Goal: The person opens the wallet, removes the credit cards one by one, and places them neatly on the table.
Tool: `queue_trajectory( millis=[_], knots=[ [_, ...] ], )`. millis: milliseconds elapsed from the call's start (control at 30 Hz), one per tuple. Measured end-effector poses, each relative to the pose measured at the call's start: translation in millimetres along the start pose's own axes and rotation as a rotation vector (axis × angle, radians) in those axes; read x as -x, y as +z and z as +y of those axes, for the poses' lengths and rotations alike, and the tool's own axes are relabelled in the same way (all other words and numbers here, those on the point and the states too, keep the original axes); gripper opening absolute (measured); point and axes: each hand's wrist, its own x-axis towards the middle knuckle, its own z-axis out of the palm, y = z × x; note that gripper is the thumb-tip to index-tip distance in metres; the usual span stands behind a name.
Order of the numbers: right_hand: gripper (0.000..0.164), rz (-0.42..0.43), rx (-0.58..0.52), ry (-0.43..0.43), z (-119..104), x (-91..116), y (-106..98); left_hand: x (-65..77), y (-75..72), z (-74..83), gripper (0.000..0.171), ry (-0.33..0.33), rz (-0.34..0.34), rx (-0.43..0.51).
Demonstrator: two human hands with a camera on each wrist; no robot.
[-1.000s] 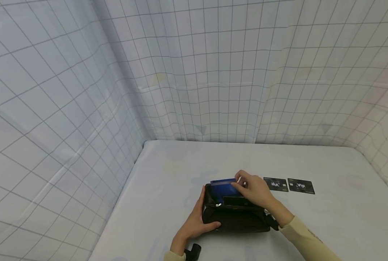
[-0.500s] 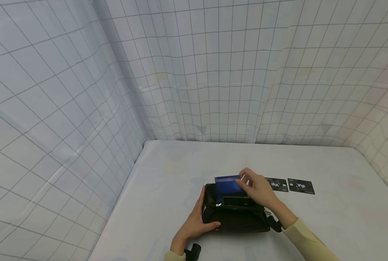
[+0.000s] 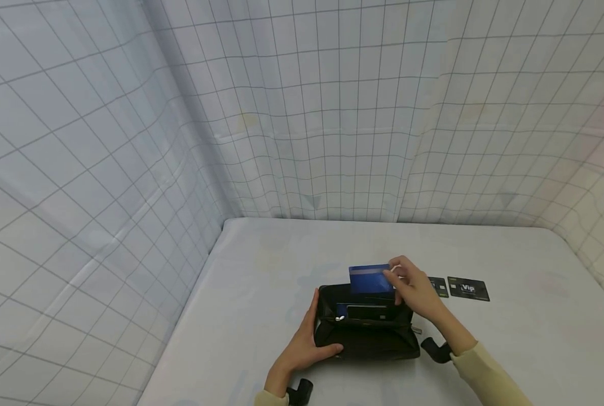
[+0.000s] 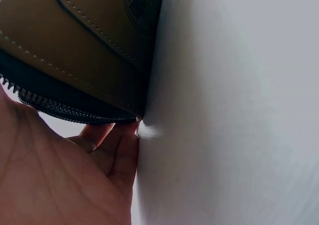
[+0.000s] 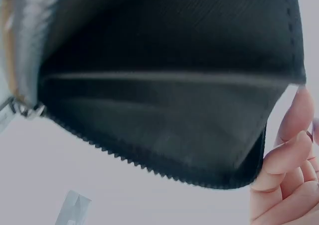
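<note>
An unzipped wallet (image 3: 370, 343) stands on the white table, its dark inside facing up. My left hand (image 3: 302, 347) grips its left end, thumb on the near edge and fingers along the side. In the left wrist view the wallet's outside (image 4: 84, 40) is brown with pale stitching. Between thumb and fingers my right hand (image 3: 415, 290) pinches the right end of a blue card (image 3: 369, 279), tilted above the wallet's back edge. A black card (image 3: 366, 312) sits in a slot inside, with a bit of blue beside it. The right wrist view shows the wallet's black lining (image 5: 164, 105).
Two black cards marked Vip lie flat to the right: one (image 3: 468, 288) in full sight, the other (image 3: 440, 286) partly behind my right hand. Gridded white curtains (image 3: 322, 141) rise behind and beside the table (image 3: 251, 293).
My right hand has drawn the blue card up out of the wallet and to the right. My left hand and the wallet have stayed put.
</note>
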Motion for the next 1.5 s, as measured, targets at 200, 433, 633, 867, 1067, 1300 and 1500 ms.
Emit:
queue_trajectory(
  millis=[200,433,633,867,1067,1300,1500],
  knots=[
    [0.018,0.035,-0.009,0.013,-12,6,-16,-1.1,-0.3,0.1,0.114,0.013,-0.001,0.002],
    [0.024,0.128,-0.043,0.088,13,8,-37,-2.0,-2.0,0.3,0.112,0.001,-0.008,0.013],
    [0.028,0.200,-0.066,0.110,17,14,-58,-0.1,-5.4,17.3,0.112,-0.002,-0.006,0.013],
    [0.025,0.256,0.004,0.130,18,24,-74,1.8,-9.2,30.9,0.110,0.001,-0.021,0.021],
    [0.025,0.286,0.054,0.168,27,35,-83,-2.3,-1.5,1.0,0.112,-0.003,-0.009,0.003],
    [0.031,0.323,0.062,0.198,53,47,-105,-0.3,-0.9,2.5,0.112,-0.003,-0.003,0.006],
    [0.039,0.325,0.162,0.238,68,56,-125,0.0,-2.0,4.6,0.113,0.002,0.000,0.001]
  ],
)
